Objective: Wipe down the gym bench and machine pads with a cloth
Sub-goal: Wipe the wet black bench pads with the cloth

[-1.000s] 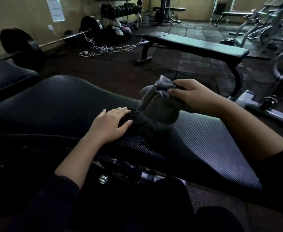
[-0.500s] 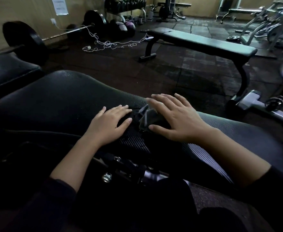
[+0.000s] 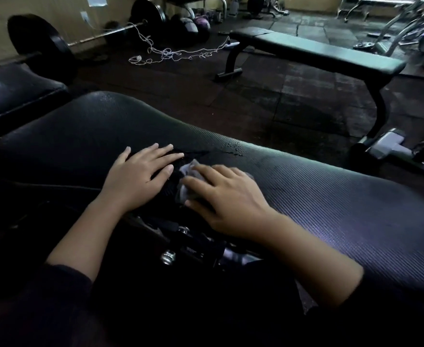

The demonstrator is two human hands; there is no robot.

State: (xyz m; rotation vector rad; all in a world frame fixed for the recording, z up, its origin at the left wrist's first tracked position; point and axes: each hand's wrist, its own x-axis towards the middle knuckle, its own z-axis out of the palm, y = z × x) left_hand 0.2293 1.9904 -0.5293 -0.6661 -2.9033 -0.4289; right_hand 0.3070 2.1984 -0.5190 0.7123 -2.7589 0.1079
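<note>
Since a second ago, your right hand (image 3: 231, 199) has come down from holding the cloth (image 3: 189, 181) bunched in the air to pressing it flat on the pad, and in the last half second it has slid toward the lower centre of the frame, closer to you.

Nearest you, at the bottom of the frame, both dark sleeves (image 3: 55, 296) run up to bare forearms. Between them, at lower centre, a metal bolt (image 3: 167, 256) shows on the bench frame. Your right hand lies palm down at the centre of the frame with its fingers spread and nearly straight, pressing on the grey cloth; only a crumpled edge of the cloth shows at the fingertips. Your left hand (image 3: 140, 176) rests flat just beside it, left of centre, fingers straight and slightly apart, holding nothing; its fingertips lie close to the cloth.

Both hands sit on the black ribbed bench pad (image 3: 331, 201), which runs across the frame from left to right. Water droplets (image 3: 232, 147) lie on the pad just above your right hand.

Farther up, a flat bench (image 3: 313, 52) stands on the dark floor at upper right. A tangled white cord (image 3: 170, 52) lies at upper centre, and a loaded barbell (image 3: 40, 46) rests at upper left by the wall.
</note>
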